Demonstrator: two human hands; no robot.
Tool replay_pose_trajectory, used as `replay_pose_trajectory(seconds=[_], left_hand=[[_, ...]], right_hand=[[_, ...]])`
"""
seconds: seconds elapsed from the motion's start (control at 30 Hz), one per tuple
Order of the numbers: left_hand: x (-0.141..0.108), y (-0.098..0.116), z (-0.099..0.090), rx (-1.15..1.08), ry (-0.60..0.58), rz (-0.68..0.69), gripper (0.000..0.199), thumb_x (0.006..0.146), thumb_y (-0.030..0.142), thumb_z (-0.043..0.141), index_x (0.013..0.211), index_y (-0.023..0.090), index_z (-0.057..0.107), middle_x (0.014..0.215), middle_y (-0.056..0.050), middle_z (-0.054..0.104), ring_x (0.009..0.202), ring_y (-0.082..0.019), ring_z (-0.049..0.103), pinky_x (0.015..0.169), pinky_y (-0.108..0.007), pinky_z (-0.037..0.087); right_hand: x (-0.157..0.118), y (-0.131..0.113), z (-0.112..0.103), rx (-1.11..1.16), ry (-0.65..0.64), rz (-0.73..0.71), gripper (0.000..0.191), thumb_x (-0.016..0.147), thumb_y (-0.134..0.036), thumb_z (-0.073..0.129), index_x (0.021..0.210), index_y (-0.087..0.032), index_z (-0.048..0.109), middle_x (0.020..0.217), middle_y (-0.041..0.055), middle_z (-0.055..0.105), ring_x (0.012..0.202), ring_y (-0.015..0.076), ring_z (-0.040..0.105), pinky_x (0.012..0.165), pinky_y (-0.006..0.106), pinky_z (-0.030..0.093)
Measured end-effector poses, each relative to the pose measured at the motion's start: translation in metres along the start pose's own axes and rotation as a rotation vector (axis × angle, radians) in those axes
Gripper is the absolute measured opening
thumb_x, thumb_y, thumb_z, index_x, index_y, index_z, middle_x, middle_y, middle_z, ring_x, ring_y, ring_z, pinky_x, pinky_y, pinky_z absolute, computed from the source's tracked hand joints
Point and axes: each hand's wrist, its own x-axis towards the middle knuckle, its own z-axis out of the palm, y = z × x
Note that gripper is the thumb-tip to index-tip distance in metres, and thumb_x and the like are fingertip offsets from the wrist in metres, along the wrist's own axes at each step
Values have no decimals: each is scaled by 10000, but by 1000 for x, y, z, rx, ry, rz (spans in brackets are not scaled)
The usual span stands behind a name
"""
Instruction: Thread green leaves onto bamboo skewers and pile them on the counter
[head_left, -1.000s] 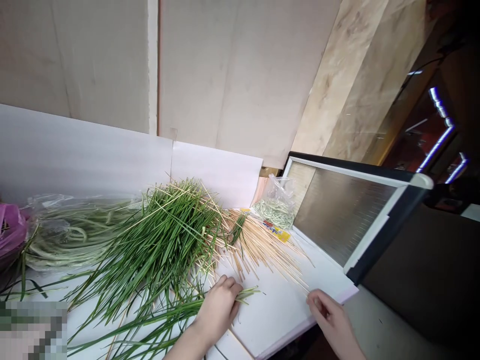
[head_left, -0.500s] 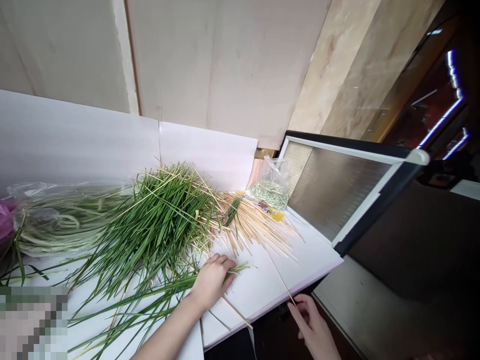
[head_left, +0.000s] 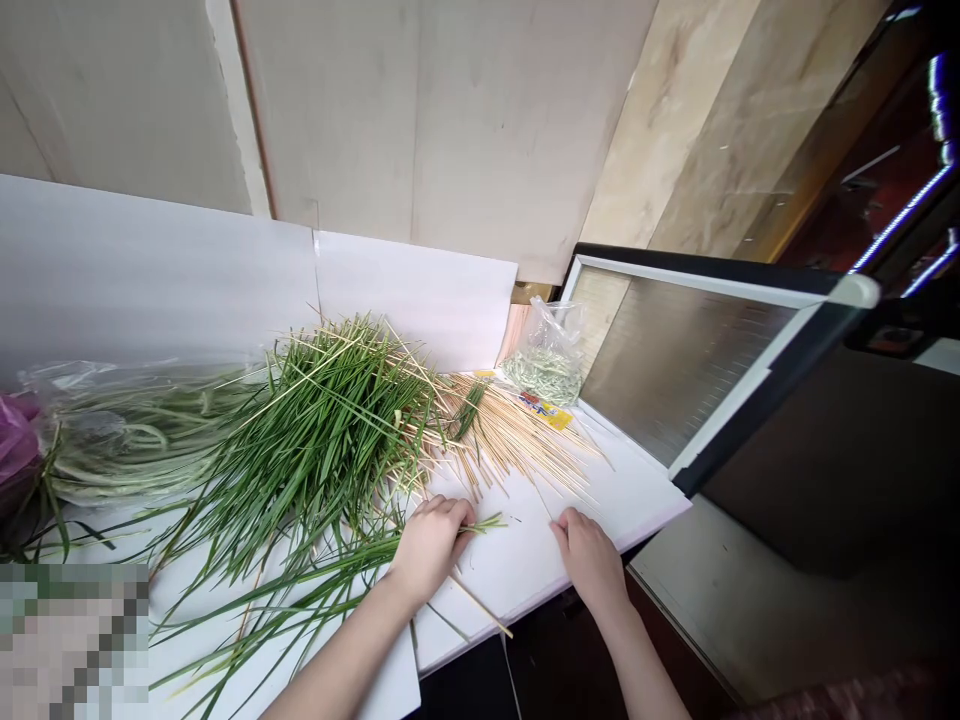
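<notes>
My left hand (head_left: 433,538) is closed around a small bunch of chives (head_left: 337,572) low over the white tabletop. Their cut ends (head_left: 487,523) stick out to the right of my fingers, and the long green leaves trail left. My right hand (head_left: 589,552) is above the table near its front edge, fingers pinched on a thin bamboo skewer (head_left: 543,502). A short length of the skewer shows beyond the fingertips; the rest is hidden by the hand. Behind my left hand lies a big heap of chives (head_left: 330,430). Many loose bamboo skewers (head_left: 525,435) are spread to its right.
A small tied bundle of chives (head_left: 469,408) rests on the skewers. Clear bags with pale green strands stand at the back (head_left: 544,370) and lie at the left (head_left: 135,440). A framed panel (head_left: 675,350) borders the table's right side. One skewer (head_left: 484,607) crosses the front edge.
My right hand has moved up and left from beyond the table edge, gripping nearer the skewer's far end. My left hand keeps hold of the chives. The view has shifted slightly.
</notes>
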Motion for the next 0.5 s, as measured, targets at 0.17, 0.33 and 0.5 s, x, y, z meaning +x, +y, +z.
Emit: replay_pose_trajectory(seconds=[0.17, 0.33, 0.5], left_hand=[[1, -3, -6, -24, 102, -20, 90, 920, 250, 580, 867, 210, 641, 932, -54, 680, 934, -236, 588, 853, -360, 437], [1, -4, -8, -55, 128, -10, 89, 926, 257, 582, 870, 214, 635, 913, -35, 695, 908, -227, 599, 853, -355, 437], [0, -4, -7, -96, 159, -3, 103, 928, 267, 573, 872, 213, 641, 902, -40, 690, 899, -229, 605, 831, -350, 448]], right_hand=[[4, 0, -8, -18, -79, 5, 212, 1017, -216, 442, 820, -213, 522, 838, 48, 671, 793, 209, 640, 584, 277, 382], [13, -3, -19, -73, -162, 68, 129, 912, -178, 507, 808, -191, 582, 840, 69, 698, 750, 232, 663, 532, 278, 322], [24, 5, -25, -109, -233, 53, 121, 836, -156, 545, 722, -186, 572, 831, 98, 703, 772, 271, 663, 555, 289, 306]])
